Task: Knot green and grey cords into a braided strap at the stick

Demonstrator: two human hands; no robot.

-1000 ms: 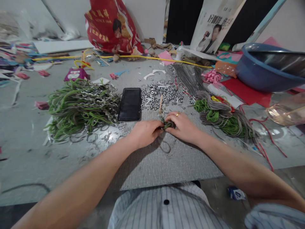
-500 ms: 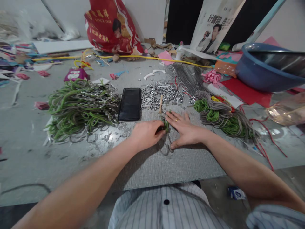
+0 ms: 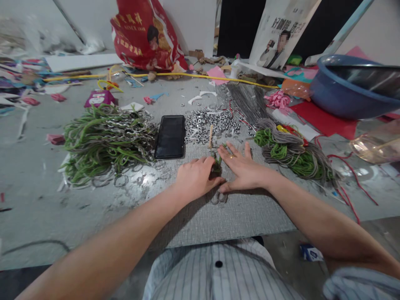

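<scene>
My left hand is curled on the grey mat, fingers pinching a small green and grey cord piece with a metal ring lying just below it. My right hand lies flat and open beside it, fingers spread, a gold ring on one finger, its thumb touching the left hand. A small wooden stick stands just beyond the cord. A heap of metal nuts lies behind the hands.
A black phone lies left of the nuts. A big pile of green and grey corded key rings is at the left, loose cords at the right. A blue basin and a red bag stand behind.
My right hand has let go of the cord piece and flattened out on the mat with fingers spread. My left hand keeps pinching the piece and has shifted slightly right.
</scene>
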